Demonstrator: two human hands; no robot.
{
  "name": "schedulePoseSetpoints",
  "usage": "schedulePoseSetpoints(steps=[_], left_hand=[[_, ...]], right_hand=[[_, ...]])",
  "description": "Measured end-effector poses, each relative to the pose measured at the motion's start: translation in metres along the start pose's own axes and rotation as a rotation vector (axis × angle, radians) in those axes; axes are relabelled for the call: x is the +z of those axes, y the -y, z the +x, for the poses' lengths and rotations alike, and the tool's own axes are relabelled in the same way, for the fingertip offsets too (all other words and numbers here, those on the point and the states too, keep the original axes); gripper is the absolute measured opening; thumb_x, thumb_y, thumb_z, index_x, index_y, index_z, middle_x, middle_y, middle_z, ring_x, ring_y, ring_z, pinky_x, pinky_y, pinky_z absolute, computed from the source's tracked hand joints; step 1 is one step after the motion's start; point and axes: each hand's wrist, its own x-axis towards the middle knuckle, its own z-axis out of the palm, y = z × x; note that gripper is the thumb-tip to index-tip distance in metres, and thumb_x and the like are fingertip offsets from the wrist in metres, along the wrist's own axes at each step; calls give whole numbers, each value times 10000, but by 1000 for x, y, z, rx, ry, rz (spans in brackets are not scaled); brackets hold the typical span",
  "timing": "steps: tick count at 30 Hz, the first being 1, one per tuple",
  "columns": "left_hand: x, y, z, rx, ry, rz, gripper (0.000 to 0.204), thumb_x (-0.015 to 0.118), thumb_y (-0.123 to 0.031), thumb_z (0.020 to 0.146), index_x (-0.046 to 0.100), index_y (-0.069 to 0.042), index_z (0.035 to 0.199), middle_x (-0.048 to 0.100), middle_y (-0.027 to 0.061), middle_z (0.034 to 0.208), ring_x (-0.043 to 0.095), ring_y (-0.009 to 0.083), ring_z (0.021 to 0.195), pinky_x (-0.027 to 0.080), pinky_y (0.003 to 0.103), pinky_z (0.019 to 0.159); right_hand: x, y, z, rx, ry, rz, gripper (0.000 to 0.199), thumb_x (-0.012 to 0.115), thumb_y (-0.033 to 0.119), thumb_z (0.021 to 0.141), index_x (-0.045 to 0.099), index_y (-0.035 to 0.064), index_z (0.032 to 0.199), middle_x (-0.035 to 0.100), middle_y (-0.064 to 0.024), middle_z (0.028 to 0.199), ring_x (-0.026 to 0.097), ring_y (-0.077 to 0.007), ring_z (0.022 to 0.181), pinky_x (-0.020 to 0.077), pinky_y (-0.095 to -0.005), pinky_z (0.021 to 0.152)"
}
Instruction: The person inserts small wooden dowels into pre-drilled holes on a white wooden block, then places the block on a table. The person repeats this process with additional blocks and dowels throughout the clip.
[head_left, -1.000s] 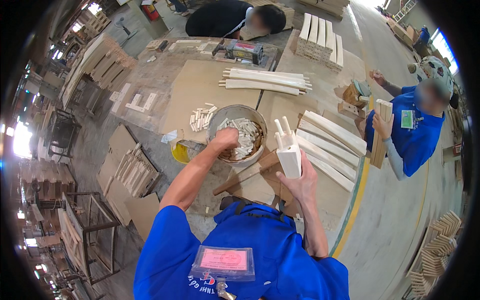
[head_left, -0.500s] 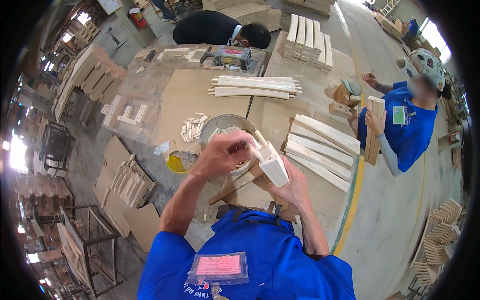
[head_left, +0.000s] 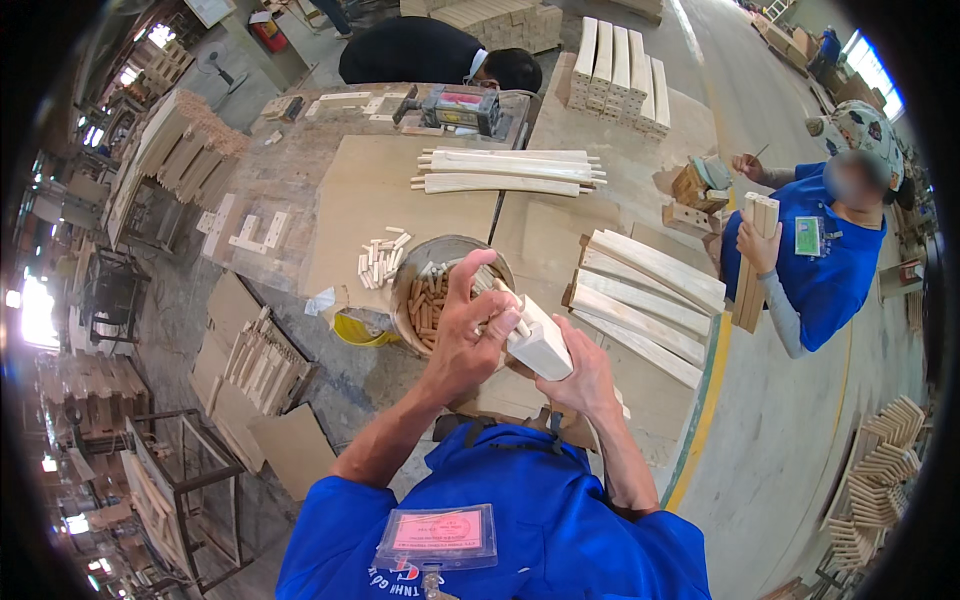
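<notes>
My right hand [head_left: 582, 372] is closed around a pale squared wooden bar [head_left: 543, 352], its end tilted up toward my left hand. At that end my left hand [head_left: 468, 330] has its thumb and fingers closed on a short wooden dowel [head_left: 521, 307], partly hidden by the fingers. Beneath my left hand a round bucket [head_left: 402, 316] holds many brown and pale dowels [head_left: 428, 300]. A small heap of loose pale dowels [head_left: 383, 258] lies on the board left of the bucket.
Pale wooden bars [head_left: 640, 300] lie fanned at right; more bars with tenoned ends [head_left: 508, 172] lie beyond the bucket. Stacked bars [head_left: 618, 80] stand far right. A yellow container [head_left: 362, 330] sits at left. A co-worker [head_left: 815, 250] holds bars at right; another person [head_left: 420, 52] bends at the far edge.
My left hand has lifted its fingers higher and shifted slightly, uncovering the dowels in the bucket. The bar in my right hand has lowered and moved slightly left.
</notes>
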Motion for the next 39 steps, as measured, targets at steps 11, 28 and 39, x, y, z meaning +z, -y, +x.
schedulePoseSetpoints(steps=[11,28,39], left_hand=[[15,7,-7,-159,-182,-79,144,658,-180,1010,663,-36,1011,451,198,1457,502,314,1281,381,423,1100],[-4,-22,-11,13,-381,-105,168,693,-177,979,680,-18,1033,604,185,1285,596,278,1196,470,403,1015],[38,90,-170,-296,277,717,366,735,-202,843,643,10,1126,645,252,1133,622,453,1036,492,542,922]], right_hand=[[11,1,20,31,-18,-58,860,815,165,609,530,21,1407,688,-177,1071,694,-355,969,571,-426,816],[-23,7,10,38,117,233,764,835,150,640,575,11,1345,701,-118,1068,694,-276,977,549,-377,884],[-50,-24,-36,188,91,570,557,842,187,662,682,47,1176,694,-65,984,651,-176,906,531,-344,849]])
